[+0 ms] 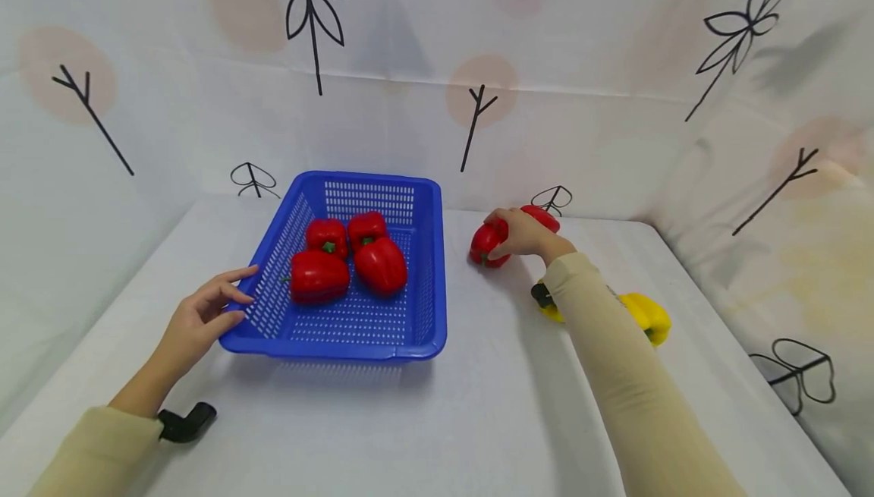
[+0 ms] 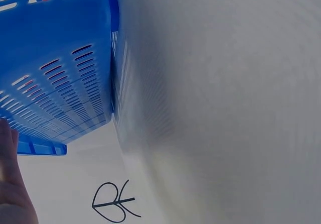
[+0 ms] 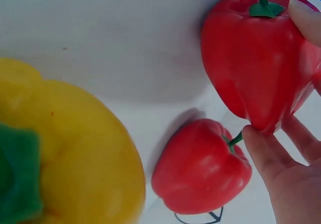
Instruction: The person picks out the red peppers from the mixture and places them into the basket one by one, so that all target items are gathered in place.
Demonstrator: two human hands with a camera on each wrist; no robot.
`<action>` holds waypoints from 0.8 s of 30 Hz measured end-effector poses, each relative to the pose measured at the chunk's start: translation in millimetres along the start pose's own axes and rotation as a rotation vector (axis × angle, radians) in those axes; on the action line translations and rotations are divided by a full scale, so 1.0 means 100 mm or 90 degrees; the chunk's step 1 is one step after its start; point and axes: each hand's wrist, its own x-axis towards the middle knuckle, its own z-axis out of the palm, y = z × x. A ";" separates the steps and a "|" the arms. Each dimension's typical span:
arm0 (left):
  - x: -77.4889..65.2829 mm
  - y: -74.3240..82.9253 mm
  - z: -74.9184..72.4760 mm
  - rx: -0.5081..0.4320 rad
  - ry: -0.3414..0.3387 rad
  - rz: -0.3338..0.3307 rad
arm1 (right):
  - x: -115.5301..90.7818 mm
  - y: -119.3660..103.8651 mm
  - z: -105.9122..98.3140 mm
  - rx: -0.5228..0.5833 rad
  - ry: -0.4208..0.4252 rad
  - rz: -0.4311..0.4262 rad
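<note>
My right hand (image 1: 522,233) grips a red bell pepper (image 1: 486,245) on the table, right of the basket. In the right wrist view, thumb and fingers close around this pepper (image 3: 256,53), near its green stem and its lower tip. A second red bell pepper (image 3: 200,169) lies just beyond, partly behind the hand in the head view. My left hand (image 1: 198,322) rests at the left rim of a blue plastic basket (image 1: 334,349), fingers over the edge and thumb beside it. Inside the basket lie several red bell peppers (image 1: 319,277).
Yellow bell peppers (image 1: 645,316) lie on the right of the table, partly hidden under the right forearm. One shows close up as a yellow pepper (image 3: 90,153) in the right wrist view. A patterned white cloth (image 1: 410,125) hangs behind the white table (image 1: 478,406).
</note>
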 end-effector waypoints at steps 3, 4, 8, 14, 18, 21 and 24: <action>0.00 -0.01 0.00 0.000 0.000 0.003 | -0.02 -0.02 -0.01 0.000 0.005 -0.007; -0.01 -0.02 0.00 0.000 0.000 0.004 | -0.02 -0.03 -0.02 -0.001 0.006 -0.009; -0.01 -0.03 -0.01 0.000 -0.002 0.006 | -0.06 -0.08 -0.07 -0.002 0.013 -0.018; -0.01 -0.04 -0.02 0.001 0.001 0.008 | -0.12 -0.15 -0.19 0.000 0.030 -0.031; -0.01 -0.05 -0.01 0.004 -0.001 0.006 | -0.15 -0.19 -0.26 0.001 0.042 -0.043; -0.01 -0.06 -0.01 0.004 -0.003 0.005 | -0.18 -0.22 -0.31 0.000 0.049 -0.053; -0.02 -0.06 -0.01 0.003 -0.003 0.007 | -0.21 -0.27 -0.35 0.002 0.052 -0.062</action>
